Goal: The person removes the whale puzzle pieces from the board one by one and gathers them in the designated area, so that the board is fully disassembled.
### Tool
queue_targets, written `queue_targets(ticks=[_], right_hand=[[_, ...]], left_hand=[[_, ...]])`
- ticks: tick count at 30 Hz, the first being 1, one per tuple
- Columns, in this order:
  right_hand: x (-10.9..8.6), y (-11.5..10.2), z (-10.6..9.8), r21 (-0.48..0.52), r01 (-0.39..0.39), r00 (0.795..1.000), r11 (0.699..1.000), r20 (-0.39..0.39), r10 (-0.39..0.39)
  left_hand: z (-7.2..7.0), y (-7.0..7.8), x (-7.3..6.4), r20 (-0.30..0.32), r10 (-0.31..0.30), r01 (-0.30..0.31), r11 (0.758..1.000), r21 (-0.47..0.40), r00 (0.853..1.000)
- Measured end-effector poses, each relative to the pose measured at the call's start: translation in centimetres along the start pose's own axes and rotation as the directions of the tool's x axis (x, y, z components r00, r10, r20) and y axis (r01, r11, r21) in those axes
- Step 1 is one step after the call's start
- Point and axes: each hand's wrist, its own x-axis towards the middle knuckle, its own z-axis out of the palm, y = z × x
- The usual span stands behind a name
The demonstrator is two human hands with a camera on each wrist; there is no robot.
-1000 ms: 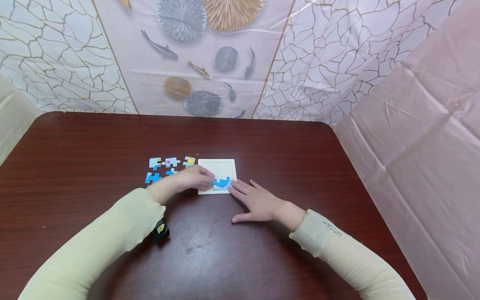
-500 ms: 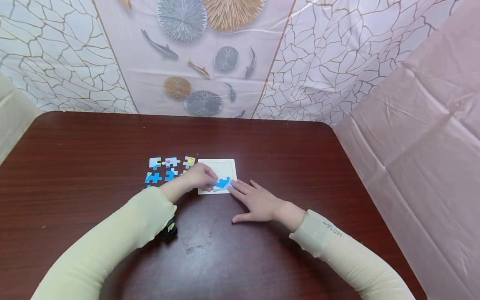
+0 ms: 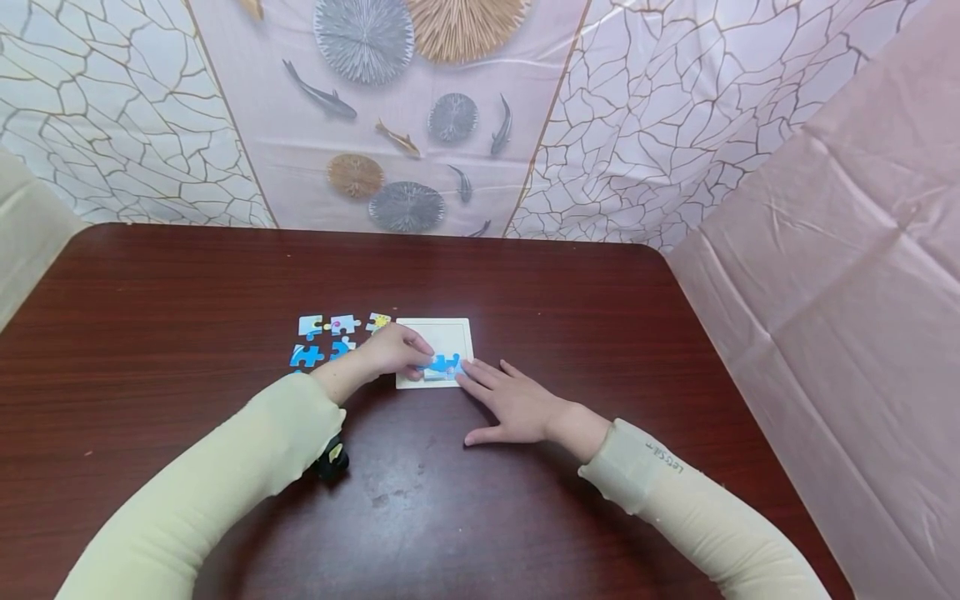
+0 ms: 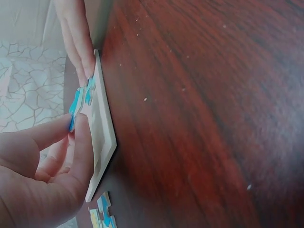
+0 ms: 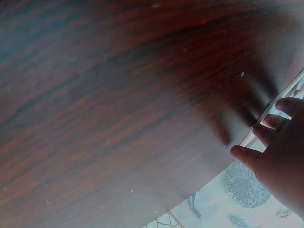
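My left hand pinches a blue jigsaw piece between thumb and fingertips, tilted just above the white puzzle tray. Beside it, in the tray's near right corner, lies another blue jigsaw piece. The fingertips of my right hand rest on the tray's right edge by that piece, with the fingers straight and spread. In the right wrist view the right hand is dark, and its fingers reach over the tray's edge.
Several loose jigsaw pieces lie on the dark wooden table left of the tray. A patterned cloth hangs behind the table's far edge, and a pinkish cloth hangs along the right side.
The left hand has shifted slightly over the tray, and the pinched piece now overlaps the one lying in the corner from the head view. The right hand has stayed still.
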Motion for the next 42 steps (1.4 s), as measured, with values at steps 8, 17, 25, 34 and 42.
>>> queue_targets(ticks=[8,17,25,34,42], right_hand=[[0.0,-0.1,-0.1,0.008,-0.009,1.0,1.0,0.016,0.008],[0.1,0.0,0.0,0.004,-0.012,1.0,1.0,0.013,0.012],[0.0,-0.1,0.0,0.002,-0.006,1.0,1.0,0.003,0.006],[-0.1,-0.3,-0.3,0.005,0.0,1.0,1.0,-0.002,0.0],[-0.1,-0.3,-0.3,0.002,0.004,1.0,1.0,-0.008,-0.004]], left_hand=[[-1.2,0.1,-0.5,0.021,-0.005,0.006,1.0,-0.012,1.0],[-3.2,-0.5,-1.3,0.033,0.0,0.002,0.998,-0.058,0.999],[-5.2,-0.7,-2.5,0.053,-0.021,0.021,1.0,-0.008,0.998],[-6.5,-1.2,-3.5,0.104,0.012,-0.012,1.0,-0.001,0.995],[-7.7,-2.3,-4.3,0.13,-0.004,0.005,1.0,-0.009,0.991]])
